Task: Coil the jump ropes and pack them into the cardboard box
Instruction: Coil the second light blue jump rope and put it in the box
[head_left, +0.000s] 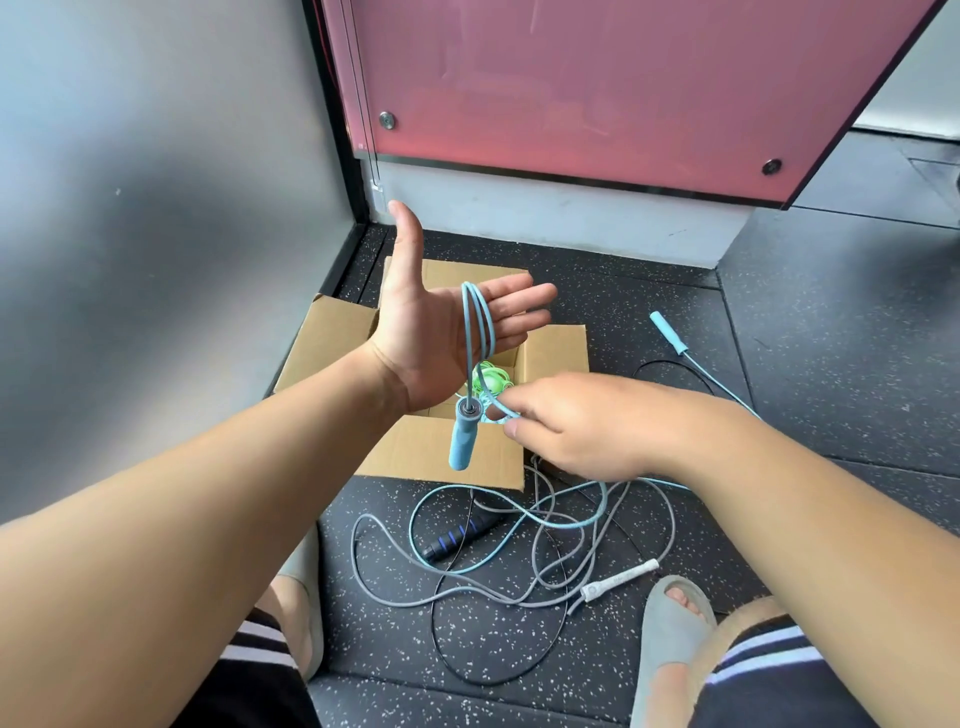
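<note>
Some loops of the blue rope (462, 439) hang over my left hand (436, 332), fingers straight, above the box (441, 457); my right hand (566, 426) pinches the strand. Next, I judge: another wrap, drawing slack off the floor (493, 644).

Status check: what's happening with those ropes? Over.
Left hand open, blue rope looped over it. Right hand pinches rope. Box open; other ropes tangled on floor.
</note>
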